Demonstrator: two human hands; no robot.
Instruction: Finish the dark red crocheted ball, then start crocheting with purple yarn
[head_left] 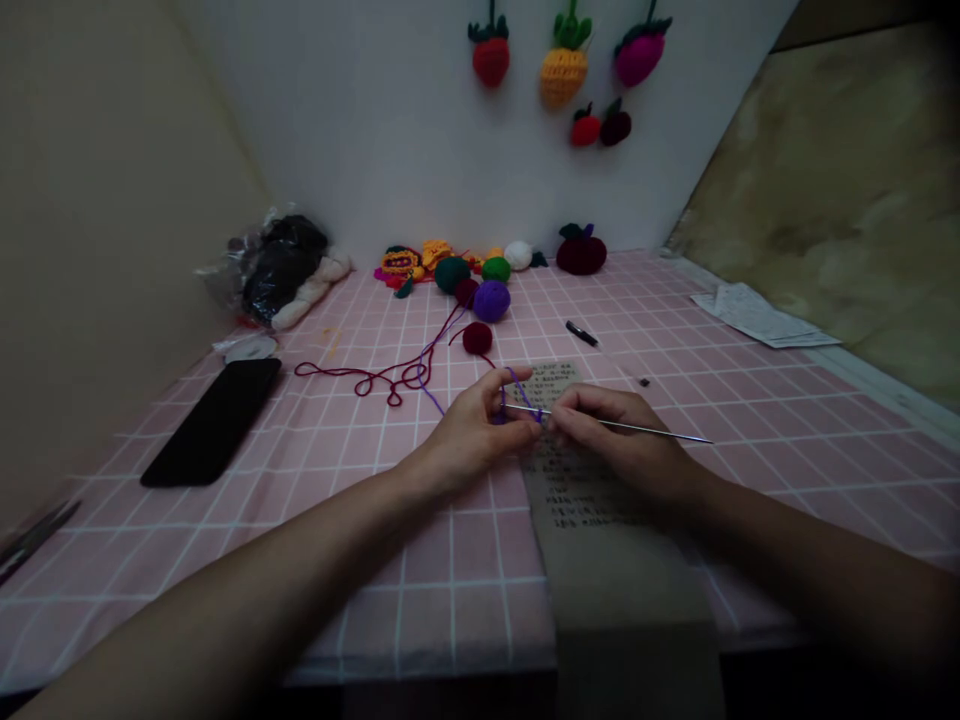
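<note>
My left hand (474,428) is closed in a pinch on a strand of purple yarn (519,388) looped over its forefinger. My right hand (615,432) grips a thin metal crochet hook (660,431), whose tip meets the yarn between the two hands. Both hands hover over a brown paper sheet with handwriting (570,490) on the pink checked tablecloth (750,420). The purple strand runs back to a purple yarn ball (491,300). A dark red yarn ball (477,338) with a loose red strand (360,378) lies just beyond my hands.
A black phone (214,420) lies at left, scissors (34,538) at the left edge. A bag of dark yarn (281,268) and several crocheted pieces (450,265) sit by the wall. Crocheted fruits (564,65) hang above. Papers (757,318) lie at right, a small black clip (581,333) nearby.
</note>
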